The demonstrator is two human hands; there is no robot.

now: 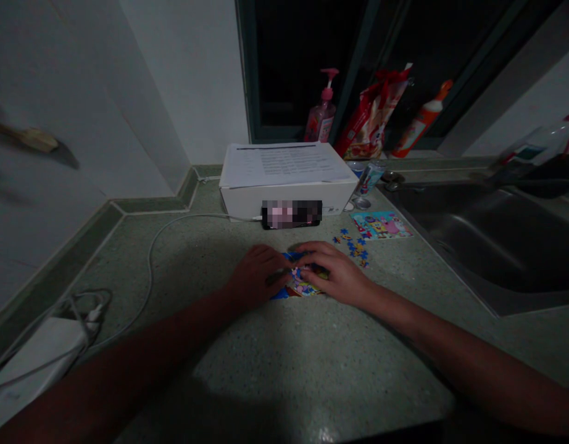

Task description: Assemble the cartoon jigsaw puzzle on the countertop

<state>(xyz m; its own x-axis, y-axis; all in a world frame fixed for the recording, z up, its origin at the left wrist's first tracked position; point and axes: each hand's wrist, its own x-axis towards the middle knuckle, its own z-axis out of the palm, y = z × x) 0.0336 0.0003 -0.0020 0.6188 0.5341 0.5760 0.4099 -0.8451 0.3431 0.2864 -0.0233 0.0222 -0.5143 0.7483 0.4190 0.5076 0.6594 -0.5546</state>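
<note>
A small, brightly coloured jigsaw puzzle (307,288) with a blue edge lies on the counter, partly covered by both hands. My left hand (259,275) rests at its left side, fingers bent and close together over the puzzle. Whatever is between those fingertips is hidden. From the right, my right hand (342,272) arches over the puzzle with fingers spread and thumb apart, the tips touching its surface. Several loose puzzle pieces (357,248), blue and yellow, lie just beyond my right hand. Behind them is a colourful cartoon picture card (381,225).
A phone (292,216) leans on a white box (238,200) topped by a printed sheet (289,163). Its cable (150,265) curves left toward a white power strip (44,348). A metal sink (492,234) is at right. A pump bottle (320,117) stands at the back.
</note>
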